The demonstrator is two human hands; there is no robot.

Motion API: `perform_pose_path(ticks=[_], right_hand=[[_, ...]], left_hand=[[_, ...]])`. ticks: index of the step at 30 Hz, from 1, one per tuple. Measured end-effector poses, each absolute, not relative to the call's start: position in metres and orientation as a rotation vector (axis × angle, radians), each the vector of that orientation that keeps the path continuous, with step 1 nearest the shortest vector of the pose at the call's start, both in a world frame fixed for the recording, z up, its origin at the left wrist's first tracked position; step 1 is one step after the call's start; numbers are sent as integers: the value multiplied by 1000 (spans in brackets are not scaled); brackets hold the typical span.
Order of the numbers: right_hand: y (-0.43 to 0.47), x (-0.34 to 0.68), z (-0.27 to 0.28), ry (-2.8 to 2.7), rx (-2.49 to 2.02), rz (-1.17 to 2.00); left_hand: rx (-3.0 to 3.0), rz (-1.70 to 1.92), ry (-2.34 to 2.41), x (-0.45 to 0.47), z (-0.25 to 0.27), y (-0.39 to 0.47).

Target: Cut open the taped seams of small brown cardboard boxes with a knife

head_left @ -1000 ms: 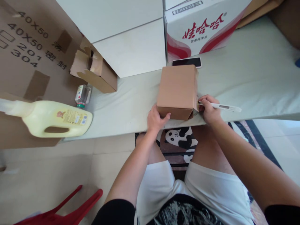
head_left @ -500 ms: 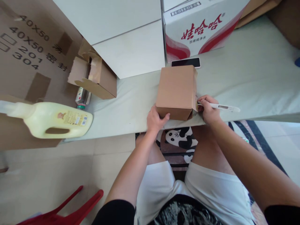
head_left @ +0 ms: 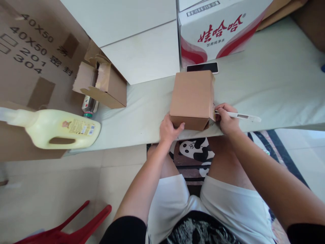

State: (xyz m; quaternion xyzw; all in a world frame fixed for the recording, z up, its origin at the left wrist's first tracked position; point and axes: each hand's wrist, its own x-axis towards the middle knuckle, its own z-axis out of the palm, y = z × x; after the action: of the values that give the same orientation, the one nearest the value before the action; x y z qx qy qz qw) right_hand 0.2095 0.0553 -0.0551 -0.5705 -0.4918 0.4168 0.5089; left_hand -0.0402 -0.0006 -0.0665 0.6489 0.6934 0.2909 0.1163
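Observation:
A small brown cardboard box [head_left: 192, 95] sits near the front edge of the cloth-covered surface. My left hand [head_left: 169, 129] grips its near left corner, thumb against the front face and fingers along the left side. In my right hand [head_left: 227, 118] is a white utility knife [head_left: 246, 117], its handle pointing right. The knife's front end meets the box's right side, where a flap edge stands out a little. My fingers partly cover the blade end, so how deep it reaches cannot be seen.
Behind the box lie a phone [head_left: 202, 67] and a white-and-red carton [head_left: 215, 37]. White boxes [head_left: 142, 51] stand at the back. To the left are an opened cardboard box [head_left: 114, 84], a bottle [head_left: 88, 105] and a yellow jug [head_left: 63, 130]. A red plastic object [head_left: 83, 225] is at lower left.

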Motion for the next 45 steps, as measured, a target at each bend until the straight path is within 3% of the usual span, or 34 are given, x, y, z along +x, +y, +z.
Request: perform_pose_path(ticks=[45], right_hand=[[59, 214, -62, -1295, -1350, 980]], left_hand=[[1960, 927, 2028, -44, -71, 0]])
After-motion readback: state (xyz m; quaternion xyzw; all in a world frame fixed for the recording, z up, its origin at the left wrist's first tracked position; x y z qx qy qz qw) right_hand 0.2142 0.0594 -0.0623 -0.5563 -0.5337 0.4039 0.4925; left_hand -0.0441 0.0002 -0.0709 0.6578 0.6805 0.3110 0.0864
